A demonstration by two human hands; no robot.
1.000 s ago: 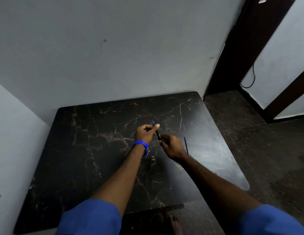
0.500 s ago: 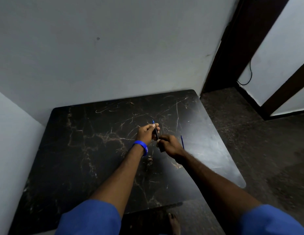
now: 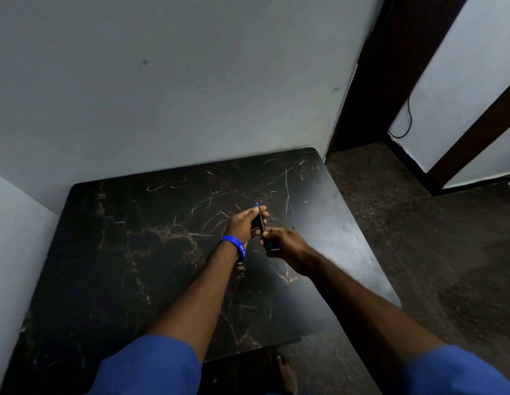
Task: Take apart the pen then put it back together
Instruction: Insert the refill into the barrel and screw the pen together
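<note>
A dark pen barrel [image 3: 260, 222] with a blue tip poking out at its far end is held above the black marble table [image 3: 134, 252]. My left hand [image 3: 246, 225], with a blue wristband, grips the barrel's upper part. My right hand [image 3: 285, 243] pinches the barrel's near end, and a dark part shows under its fingers. The two hands touch over the pen. A thin blue refill that lay on the table right of my right hand is almost hidden behind that hand; only a blue speck [image 3: 293, 227] shows.
The table stands in a corner, with a grey wall behind and another at the left. Its right edge [image 3: 362, 235] borders a dark floor. A dark door frame [image 3: 370, 81] and a black cable on the wall are at the far right. A bare foot shows under the table's near edge.
Both hands have closed in on each other over the pen. The right hand has slid up to the barrel's near end and now covers the blue refill on the table.
</note>
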